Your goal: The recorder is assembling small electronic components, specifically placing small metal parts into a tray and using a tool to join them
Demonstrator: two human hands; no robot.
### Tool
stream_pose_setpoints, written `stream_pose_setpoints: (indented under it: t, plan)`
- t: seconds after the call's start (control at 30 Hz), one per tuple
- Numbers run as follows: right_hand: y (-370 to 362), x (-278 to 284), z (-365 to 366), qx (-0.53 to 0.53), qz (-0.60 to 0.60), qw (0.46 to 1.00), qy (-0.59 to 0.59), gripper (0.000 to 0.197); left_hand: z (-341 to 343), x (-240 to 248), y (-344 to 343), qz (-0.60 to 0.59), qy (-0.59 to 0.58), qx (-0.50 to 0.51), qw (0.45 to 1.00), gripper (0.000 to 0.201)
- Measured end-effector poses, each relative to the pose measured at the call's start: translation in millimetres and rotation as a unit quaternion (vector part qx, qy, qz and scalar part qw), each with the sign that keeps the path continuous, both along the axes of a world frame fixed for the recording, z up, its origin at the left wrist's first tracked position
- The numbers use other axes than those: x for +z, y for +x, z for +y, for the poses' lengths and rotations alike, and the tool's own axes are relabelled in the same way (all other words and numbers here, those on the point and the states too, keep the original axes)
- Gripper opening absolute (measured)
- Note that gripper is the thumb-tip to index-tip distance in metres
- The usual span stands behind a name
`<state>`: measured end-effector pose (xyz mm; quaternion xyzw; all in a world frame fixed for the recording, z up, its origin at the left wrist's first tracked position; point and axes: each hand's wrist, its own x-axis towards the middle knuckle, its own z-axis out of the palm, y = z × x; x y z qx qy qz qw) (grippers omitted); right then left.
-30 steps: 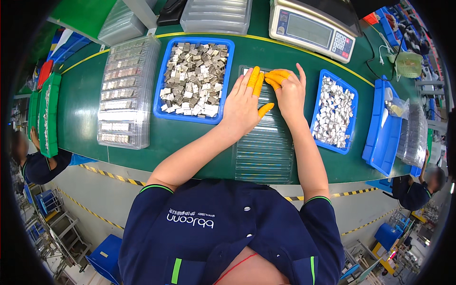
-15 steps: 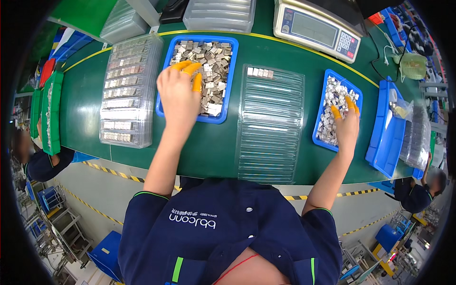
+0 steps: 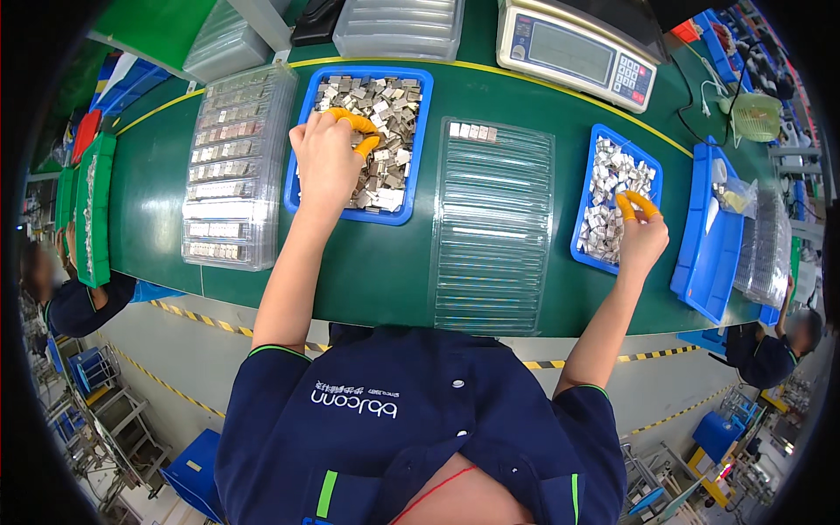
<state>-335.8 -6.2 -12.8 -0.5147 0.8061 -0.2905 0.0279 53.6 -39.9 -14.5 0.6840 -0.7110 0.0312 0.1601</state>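
At the left blue tray (image 3: 423, 144), my left hand (image 3: 329, 166) is over a heap of small silver metal parts (image 3: 402, 109). Its thumb and fingers, in yellow finger cots, are pinched together; whatever lies between them is too small to make out. My right hand (image 3: 645, 238) is above the smaller blue tray (image 3: 585, 188) of small white-and-silver parts (image 3: 612, 166). Its yellow-covered fingertips are also closed in a pinch, their contents hidden. Between my hands lies a clear ribbed plastic tray (image 3: 493, 249), with a short row of silver parts (image 3: 472, 132) in its top slot.
Clear trays filled with rows of parts (image 3: 229, 166) are stacked at left. Behind stand a weighing scale (image 3: 569, 52) and a clear plastic box (image 3: 398, 31). Further right is an angled blue bin (image 3: 704, 254). Co-workers sit beyond both table ends.
Both hands have gone from spread fingers to a pinch. My left hand has shifted slightly within its tray; the right one has drawn a little nearer to me.
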Motion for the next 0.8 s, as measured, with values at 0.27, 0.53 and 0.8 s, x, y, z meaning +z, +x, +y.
stream_pose_setpoints:
  t: [0.27, 0.53, 0.8]
  plan:
    - [37, 25, -5, 0.053, -0.166, 0.975, -0.141, 0.018, 15, 24, -26, 0.602, 0.077, -0.017, 0.795, 0.023]
    - [135, 35, 3, 0.318, -0.202, 0.918, -0.124, 0.018, 37, 18, -74, 0.723, 0.115, -0.084, 0.676, 0.022]
    - [137, 31, 8, 0.316, -0.297, 0.898, -0.076, 0.018, 45, 21, -82, 0.731, 0.186, -0.079, 0.652, 0.022]
